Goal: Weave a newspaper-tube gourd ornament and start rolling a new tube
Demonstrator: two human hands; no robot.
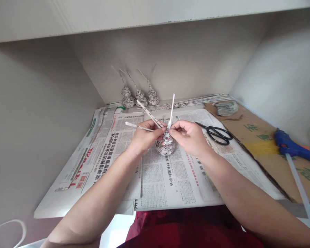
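A small gourd woven from rolled newspaper (165,147) stands upright on spread newspaper, its rounded base showing below my fingers. Several paper strips stick out from its top. My left hand (147,135) pinches at the gourd's neck, with two paper strips (149,113) slanting out to the left from its fingers. On the other side, my right hand (188,135) is closed with thumb and forefinger at the foot of a strip that points upward (172,108). The fingertips of both hands nearly meet, hiding part of the gourd's top.
Three finished-looking woven gourds (141,98) with thin stems stand by the back wall. Long paper rolls (188,102) lie along the back. Black scissors (218,134) rest right of my hand. A blue glue gun (294,146) and a crumpled plastic bag (226,107) are on cardboard (260,162).
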